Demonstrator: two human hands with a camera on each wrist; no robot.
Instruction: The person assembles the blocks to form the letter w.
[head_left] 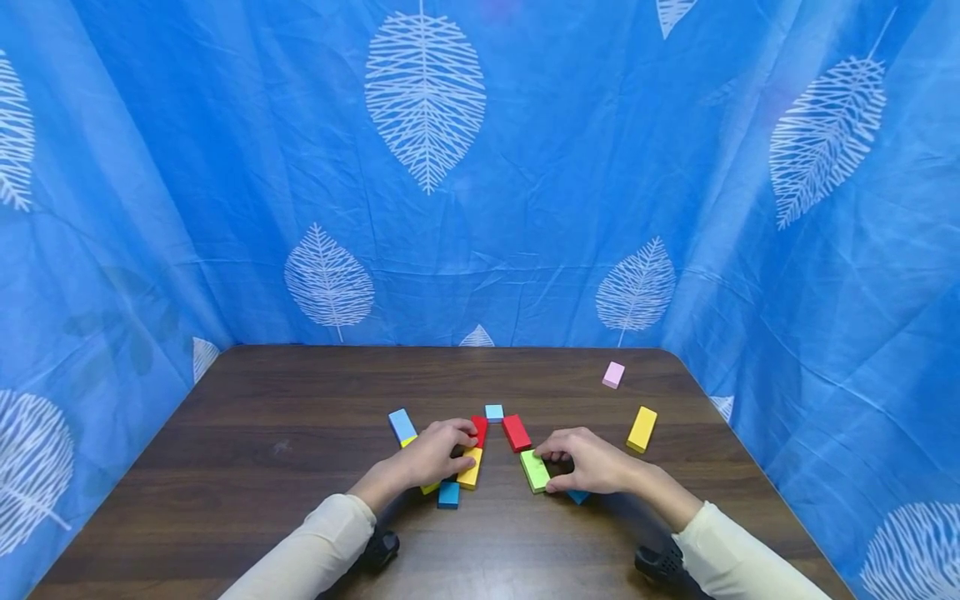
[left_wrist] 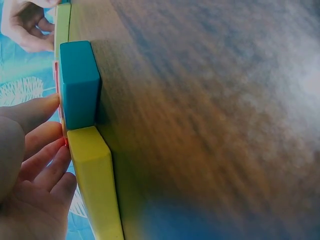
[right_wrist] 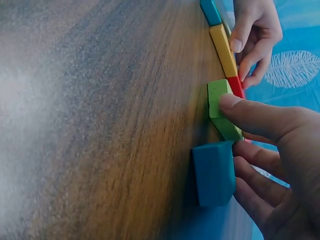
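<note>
My left hand (head_left: 438, 454) reaches over a line of blocks, fingertips touching a red block (head_left: 481, 427) and thumb on the orange-yellow block (head_left: 470, 472) joined to its near end. A teal block (left_wrist: 80, 85) stands just in front, beside a yellow block (left_wrist: 95, 180) partly under that hand in the head view. On the other side, my right hand (head_left: 588, 462) pinches a lime green block (head_left: 536, 472) between thumb and fingers. Its far end meets a second red block (head_left: 516, 433). Beneath the right hand lies a blue block (right_wrist: 214, 175), mostly hidden from the head view.
A small light blue block (head_left: 494, 413) lies between the far ends of the two red ones. Another light blue block (head_left: 402, 423) is at left. Farther right are a yellow block (head_left: 642, 429) and a pink block (head_left: 613, 375). A blue curtain (head_left: 525, 208) hangs behind the wooden table (head_left: 225, 467).
</note>
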